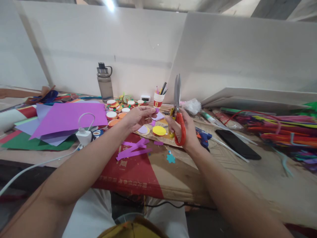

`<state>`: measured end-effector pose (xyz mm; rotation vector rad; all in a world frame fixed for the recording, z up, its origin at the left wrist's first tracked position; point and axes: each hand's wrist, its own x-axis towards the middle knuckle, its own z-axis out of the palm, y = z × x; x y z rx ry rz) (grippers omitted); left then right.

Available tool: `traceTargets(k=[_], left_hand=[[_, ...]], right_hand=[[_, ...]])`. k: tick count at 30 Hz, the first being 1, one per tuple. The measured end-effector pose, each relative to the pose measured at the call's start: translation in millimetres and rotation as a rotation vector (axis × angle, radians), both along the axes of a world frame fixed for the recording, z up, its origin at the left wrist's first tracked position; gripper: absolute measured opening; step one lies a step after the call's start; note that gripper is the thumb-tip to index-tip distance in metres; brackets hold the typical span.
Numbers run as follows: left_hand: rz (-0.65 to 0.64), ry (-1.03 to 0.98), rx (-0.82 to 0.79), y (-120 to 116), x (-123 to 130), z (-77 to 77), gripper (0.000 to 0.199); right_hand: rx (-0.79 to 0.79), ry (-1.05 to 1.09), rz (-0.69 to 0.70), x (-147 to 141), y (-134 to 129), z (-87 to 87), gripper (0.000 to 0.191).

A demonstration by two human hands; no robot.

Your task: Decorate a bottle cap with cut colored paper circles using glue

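Between the fingertips of my left hand (pixel 141 118) is a small piece of purple paper (pixel 156 111). My right hand (pixel 187 130) is closed round the red handles of a pair of scissors (pixel 178 109). The scissors point upward, blades almost together, apart from the paper. Below the hands lie a yellow disc (pixel 159 131) and a lilac disc (pixel 142 129) on the cardboard. Purple paper strips (pixel 135 149) are crossed nearer to me, with a teal flower-shaped cutout (pixel 170 158) to their right.
At left are stacked coloured sheets (pixel 71 117) and a white plug with a cable (pixel 84 136). A water bottle (pixel 104 82), round lids (pixel 112 114) and a pen cup (pixel 158 99) stand behind. On the right are a blue glue gun (pixel 204 137), a black phone (pixel 237 144) and pipe cleaners (pixel 284 129).
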<state>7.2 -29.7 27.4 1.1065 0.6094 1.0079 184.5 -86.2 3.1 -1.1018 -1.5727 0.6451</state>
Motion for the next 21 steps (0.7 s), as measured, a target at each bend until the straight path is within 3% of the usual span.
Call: traceTargets(k=[4, 9, 14, 21], left_hand=[[0.028, 0.062, 0.049, -3.7, 5.6, -4.3, 0.02], [-0.015, 0.132, 0.08, -4.7, 10.4, -10.0, 0.02], [-0.053, 0.163, 0.088, -5.8, 13.4, -14.8, 0.018], [-0.052, 0.315, 0.333, -8.9, 12.5, -14.2, 0.02]], right_hand=[[0.061, 0.134, -0.05, 0.4, -2.8, 2.7, 0.048], [0.105, 0.094, -0.067, -3.7, -7.5, 6.8, 0.047], [0.122, 0.155, -0.015, -3.6, -2.9, 0.3, 0.047], [0.013, 0.116, -0.093, -3.6, -3.1, 2.7, 0.043]])
